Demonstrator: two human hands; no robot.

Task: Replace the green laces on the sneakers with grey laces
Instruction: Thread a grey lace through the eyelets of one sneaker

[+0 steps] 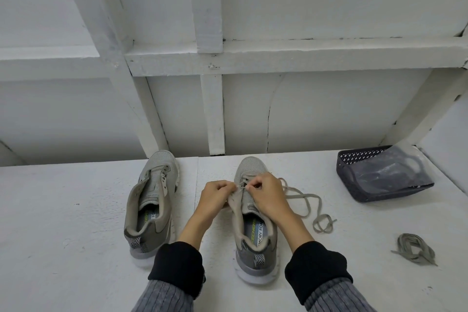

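- Grey mesh right-hand sneaker [253, 213] points heel-near, toe-far, directly under both hands.
- Left hand [215, 194] and right hand [266, 195] each pinch the thin grey lace [306, 200] at the far eyelets.
- Lace slack trails right, so the right hand sits nearer for feeding it.

Both hands cover the eyelets of the right sneaker [253, 210], hiding the threading. Contents of the dark basket [379, 177] blur behind cloudy plastic. Forearms leave the bottom edge.

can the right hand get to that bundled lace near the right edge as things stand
Probably yes: nothing lies between the right hand and the bundled lace, but it now pinches the lace at the sneaker.
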